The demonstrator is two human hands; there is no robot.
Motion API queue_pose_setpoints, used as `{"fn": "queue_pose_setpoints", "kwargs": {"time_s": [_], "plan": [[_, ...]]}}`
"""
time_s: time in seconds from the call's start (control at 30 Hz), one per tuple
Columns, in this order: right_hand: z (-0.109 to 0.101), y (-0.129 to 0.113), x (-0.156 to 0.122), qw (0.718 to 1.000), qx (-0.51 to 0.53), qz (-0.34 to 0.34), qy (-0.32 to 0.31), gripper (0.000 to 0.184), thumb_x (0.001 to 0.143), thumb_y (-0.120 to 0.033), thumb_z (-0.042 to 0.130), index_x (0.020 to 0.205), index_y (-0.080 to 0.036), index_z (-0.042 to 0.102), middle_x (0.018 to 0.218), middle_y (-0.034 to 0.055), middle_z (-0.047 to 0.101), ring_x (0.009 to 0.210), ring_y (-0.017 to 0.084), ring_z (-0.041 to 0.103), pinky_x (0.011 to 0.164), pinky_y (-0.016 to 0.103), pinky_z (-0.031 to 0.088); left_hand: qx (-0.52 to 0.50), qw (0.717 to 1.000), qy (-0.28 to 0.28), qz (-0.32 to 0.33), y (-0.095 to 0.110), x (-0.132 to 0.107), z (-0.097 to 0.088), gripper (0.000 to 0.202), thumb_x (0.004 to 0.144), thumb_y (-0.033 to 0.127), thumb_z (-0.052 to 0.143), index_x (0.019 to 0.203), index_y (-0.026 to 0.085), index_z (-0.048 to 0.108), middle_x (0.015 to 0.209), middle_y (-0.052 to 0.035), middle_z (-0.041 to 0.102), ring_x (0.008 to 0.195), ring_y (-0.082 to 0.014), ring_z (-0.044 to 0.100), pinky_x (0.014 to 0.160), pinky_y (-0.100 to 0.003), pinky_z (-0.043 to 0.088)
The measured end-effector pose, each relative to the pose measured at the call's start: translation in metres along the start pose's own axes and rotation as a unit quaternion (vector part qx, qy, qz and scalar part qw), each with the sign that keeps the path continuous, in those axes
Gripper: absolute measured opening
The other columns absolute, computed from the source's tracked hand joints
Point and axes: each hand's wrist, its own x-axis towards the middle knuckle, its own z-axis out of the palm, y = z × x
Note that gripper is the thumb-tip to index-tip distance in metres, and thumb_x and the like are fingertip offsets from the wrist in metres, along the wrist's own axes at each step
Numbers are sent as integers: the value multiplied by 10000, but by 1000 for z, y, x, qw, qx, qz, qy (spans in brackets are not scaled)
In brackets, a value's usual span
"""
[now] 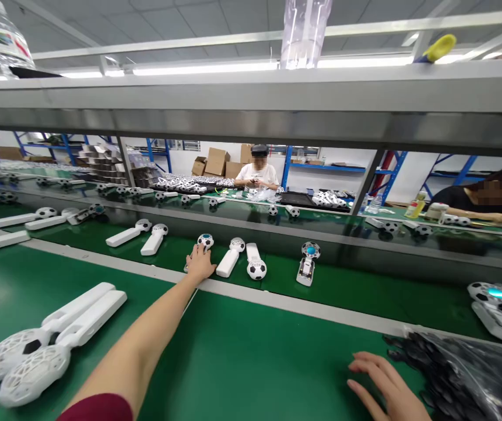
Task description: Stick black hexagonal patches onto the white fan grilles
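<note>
My left hand (198,264) reaches far forward over the belt's pale edge strip and lies on the handle of a white hand-held fan with a football-pattern head (206,241). Its fingers wrap down on the handle. Just to its right lie two more white fans (230,257) (255,262) and a partly open one with a blue centre (307,264). My right hand (386,390) rests low at the bottom right on the green mat, fingers spread, beside a clear bag of black parts (461,374).
Two white fans (44,345) lie near me at the left. More fans sit along the green conveyor (356,289). A metal shelf (251,99) crosses overhead. Two people work at tables beyond. A lit fan (498,307) lies at the right.
</note>
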Motion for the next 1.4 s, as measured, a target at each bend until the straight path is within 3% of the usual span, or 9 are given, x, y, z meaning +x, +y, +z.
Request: {"fn": "queue_pose_setpoints", "kwargs": {"time_s": [0.17, 0.43, 0.57, 0.7, 0.83, 1.0, 1.13, 1.23, 1.4], "plan": [[-10, 15, -9, 983, -164, 85, -12, 342, 749, -439, 525, 976, -210, 641, 1149, 139, 573, 998, 339, 561, 716, 454, 513, 43, 998, -16, 50, -31, -44, -28, 754, 687, 490, 545, 1339, 188, 314, 1436, -159, 231, 1307, -316, 221, 1001, -412, 262], [-35, -18, -20, 958, -177, 157, -162, 314, 786, -381, 478, 994, -198, 627, 941, 125, 626, 800, 298, 622, 573, 389, 471, 216, 975, -14, -58, -201, -154, -93, 632, 699, 646, 348, 1201, 265, 391, 1184, -71, 553, 1010, -339, 500, 798, -432, 386], [-39, -36, -20, 966, -133, 121, -185, 215, 754, -199, 510, 928, -258, 623, 908, 57, 614, 733, 233, 628, 556, 320, 435, 176, 982, -59, -43, -230, -186, -91, 701, 606, 678, 401, 1212, 348, 275, 1025, 18, 609, 1001, -319, 502, 875, -403, 353], [-40, -49, -16, 975, -119, 97, -161, 233, 741, -78, 475, 816, -249, 614, 821, 25, 612, 680, 198, 622, 523, 275, 373, 60, 991, -116, -9, -187, -202, -79, 762, 585, 578, 521, 1256, 462, 180, 1073, 87, 558, 1014, -275, 511, 881, -344, 376], [-40, -59, -7, 979, -102, 92, -148, 186, 765, -102, 497, 787, -238, 622, 796, 31, 616, 710, 203, 608, 540, 272, 372, 3, 978, -200, 54, -117, -206, -72, 796, 631, 397, 521, 1349, 356, 181, 1123, 14, 545, 906, -263, 558, 783, -348, 433], [-37, -61, -1, 990, -70, 41, -113, 149, 774, -118, 524, 772, -213, 638, 829, 53, 636, 823, 221, 565, 683, 306, 406, 82, 958, -117, 247, -19, -197, -63, 533, 584, 462, 640, 1052, 216, 568, 1159, -110, 512, 1087, -337, 451, 887, -403, 371], [-33, -54, 0, 994, -23, 72, -81, 160, 792, -148, 509, 886, -239, 602, 774, 21, 637, 738, 197, 571, 611, 277, 377, 38, 933, -135, 331, 49, -196, -39, 502, 594, 618, 605, 840, 187, 526, 985, -122, 575, 922, -323, 530, 768, -399, 411], [-33, -50, 1, 992, 52, 106, -46, 153, 808, -191, 494, 929, -250, 567, 607, -30, 572, 561, 159, 527, 532, 253, 340, 10, 938, -167, 304, 84, -201, -20, 522, 629, 637, 562, 870, 181, 482, 883, -102, 576, 782, -299, 565, 651, -367, 416], [-29, -50, 4, 987, 110, 113, -26, 178, 853, -262, 437, 917, -217, 596, 733, -5, 633, 636, 139, 569, 596, 246, 420, -116, 892, -255, 354, 114, -208, -1, 651, 565, 367, 712, 1134, 215, 433, 1183, -82, 507, 1043, -271, 514, 838, -344, 413]]}}
